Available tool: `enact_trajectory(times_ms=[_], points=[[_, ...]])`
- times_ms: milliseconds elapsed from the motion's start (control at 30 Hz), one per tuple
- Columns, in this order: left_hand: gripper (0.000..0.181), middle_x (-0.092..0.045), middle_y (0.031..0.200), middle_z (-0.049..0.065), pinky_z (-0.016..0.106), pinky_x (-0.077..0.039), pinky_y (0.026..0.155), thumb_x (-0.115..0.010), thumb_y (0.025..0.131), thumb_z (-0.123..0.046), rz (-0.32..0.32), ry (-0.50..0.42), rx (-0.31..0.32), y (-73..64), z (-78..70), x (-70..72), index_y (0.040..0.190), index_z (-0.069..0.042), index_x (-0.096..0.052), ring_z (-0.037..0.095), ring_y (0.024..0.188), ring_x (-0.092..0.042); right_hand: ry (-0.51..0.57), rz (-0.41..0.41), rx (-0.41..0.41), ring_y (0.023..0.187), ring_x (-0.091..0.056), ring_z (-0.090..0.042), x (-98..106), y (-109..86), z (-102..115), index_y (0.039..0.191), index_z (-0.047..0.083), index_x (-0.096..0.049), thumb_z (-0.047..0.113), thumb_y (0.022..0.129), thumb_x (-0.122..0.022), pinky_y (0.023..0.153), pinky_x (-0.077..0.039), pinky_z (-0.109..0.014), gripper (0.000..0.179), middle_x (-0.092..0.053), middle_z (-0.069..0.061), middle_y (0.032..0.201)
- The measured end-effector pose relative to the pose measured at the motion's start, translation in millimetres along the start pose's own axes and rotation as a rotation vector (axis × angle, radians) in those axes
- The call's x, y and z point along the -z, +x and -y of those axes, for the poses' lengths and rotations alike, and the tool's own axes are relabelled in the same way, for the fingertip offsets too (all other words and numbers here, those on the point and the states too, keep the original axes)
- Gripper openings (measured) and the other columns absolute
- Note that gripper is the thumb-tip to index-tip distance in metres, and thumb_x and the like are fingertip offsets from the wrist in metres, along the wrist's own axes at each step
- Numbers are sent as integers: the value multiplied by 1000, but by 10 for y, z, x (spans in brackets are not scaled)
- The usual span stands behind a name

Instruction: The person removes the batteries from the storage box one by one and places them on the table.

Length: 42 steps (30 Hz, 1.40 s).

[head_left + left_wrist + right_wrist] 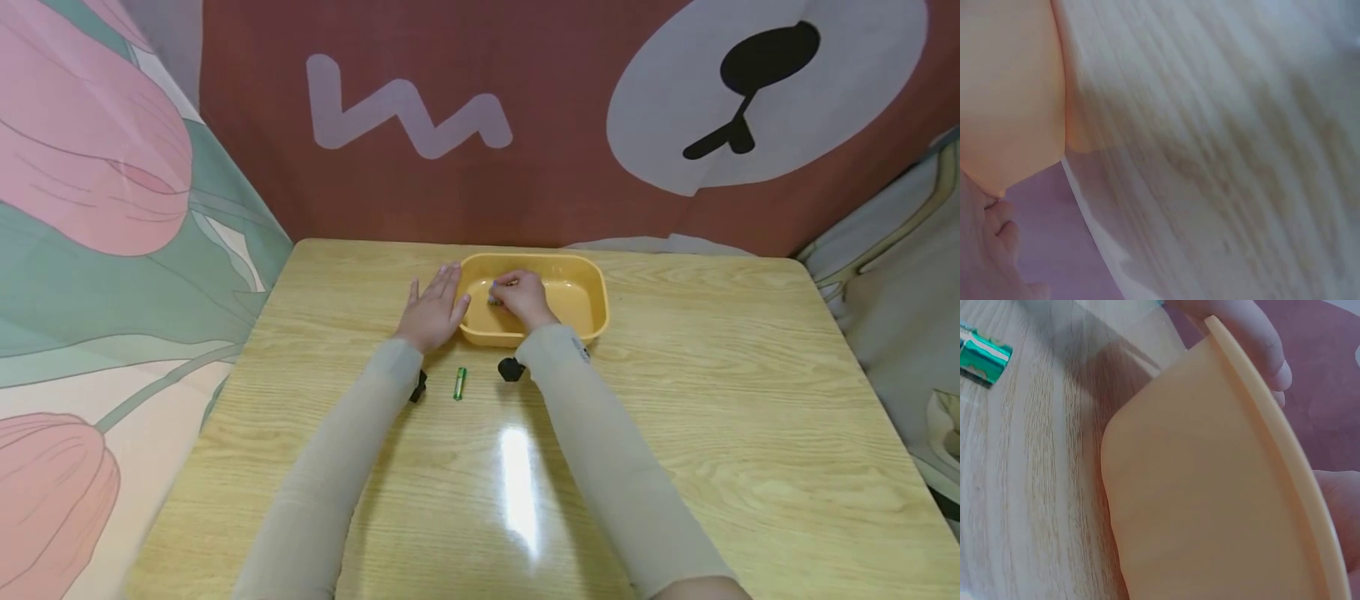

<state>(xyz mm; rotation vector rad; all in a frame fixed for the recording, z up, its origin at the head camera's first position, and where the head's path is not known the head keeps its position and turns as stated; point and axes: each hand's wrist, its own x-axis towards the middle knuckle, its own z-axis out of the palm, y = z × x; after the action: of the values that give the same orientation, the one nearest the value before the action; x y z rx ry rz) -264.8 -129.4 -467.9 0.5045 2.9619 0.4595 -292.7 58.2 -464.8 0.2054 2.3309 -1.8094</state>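
Observation:
A yellow plastic tray with rounded corners stands near the table's back edge. My left hand lies against its left end, fingers fairly straight and spread, fingertips at the rim. Inside the tray, my right hand pinches a small battery-like thing, mostly covered by the fingers. A green battery lies on the table in front of the tray, partly visible in the right wrist view. That view is filled largely by the tray's outer wall, with left-hand fingers beyond its rim.
The wood-grain table extends widely on both sides and toward me. Behind it hangs a brown printed cloth; a floral cloth hangs at the left. Small black pieces show beside the wrists.

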Motion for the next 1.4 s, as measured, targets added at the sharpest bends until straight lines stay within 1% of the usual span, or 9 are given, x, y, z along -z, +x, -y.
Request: enact_trajectory(times_ms=[100,267,333,433,567,667,867,1100,1400], points=[[68,-7,171,4,56,3,123,-20,110,-49,-5,9,2,11,29,-25,164,-12,-2,16,156,-1,-54,7,4,79,-65,-28,-1,20,-2,117,-4,-66,7,91,-70,71,-56,-35,29,-68,-11,93],[69,-9,171,3,57,0,124,-20,109,-51,-27,9,-6,39,62,-70,164,-14,-2,16,156,-2,-150,-3,45,67,-60,-16,-7,73,-7,121,-3,-66,4,85,-73,60,-50,-24,37,-66,-9,90],[68,-10,171,4,57,1,124,-22,110,-50,-32,-1,-6,46,62,-76,164,-14,-3,16,156,-2,-177,-13,52,64,-57,-14,-15,90,-6,121,-2,-66,3,83,-73,58,-48,-23,39,-67,-11,91],[68,-10,171,4,56,2,124,-23,110,-49,-28,-3,1,47,54,-73,164,-14,-3,16,156,-2,-245,-30,55,74,-57,-16,-29,110,-11,121,-1,-68,5,82,-76,65,-48,-25,40,-69,-15,100],[69,-7,171,2,55,2,124,-19,109,-52,-15,0,9,31,47,-56,164,-14,-2,15,156,-1,-329,-47,64,94,-59,-24,-42,135,-27,122,0,-69,8,81,-79,85,-52,-34,43,-68,-16,118],[69,-5,171,-1,55,3,124,-18,109,-52,-15,-3,12,29,46,-52,164,-14,-2,15,156,-1,-352,-54,55,100,-61,-27,-49,156,-50,124,2,-68,9,81,-82,93,-53,-39,46,-67,-16,121],[67,-5,171,-1,55,3,124,-24,110,-48,-21,-18,12,46,53,-67,164,-14,-4,16,156,-2,-386,-41,23,105,-63,-29,-55,168,-65,132,3,-65,13,81,-85,95,-53,-41,56,-66,-16,126],[70,-3,170,-2,55,3,124,-14,108,-55,-15,-1,12,47,60,-71,164,-15,-1,15,156,-1,-445,-15,5,108,-62,-28,-57,153,-39,137,6,-62,15,83,-83,97,-52,-40,59,-65,-14,130],[67,-5,171,0,56,2,124,-22,110,-48,-20,-13,10,50,52,-67,164,-14,-3,16,156,-2,-495,5,23,105,-61,-28,-57,130,-23,138,7,-60,16,85,-80,96,-51,-42,57,-66,-14,127]])
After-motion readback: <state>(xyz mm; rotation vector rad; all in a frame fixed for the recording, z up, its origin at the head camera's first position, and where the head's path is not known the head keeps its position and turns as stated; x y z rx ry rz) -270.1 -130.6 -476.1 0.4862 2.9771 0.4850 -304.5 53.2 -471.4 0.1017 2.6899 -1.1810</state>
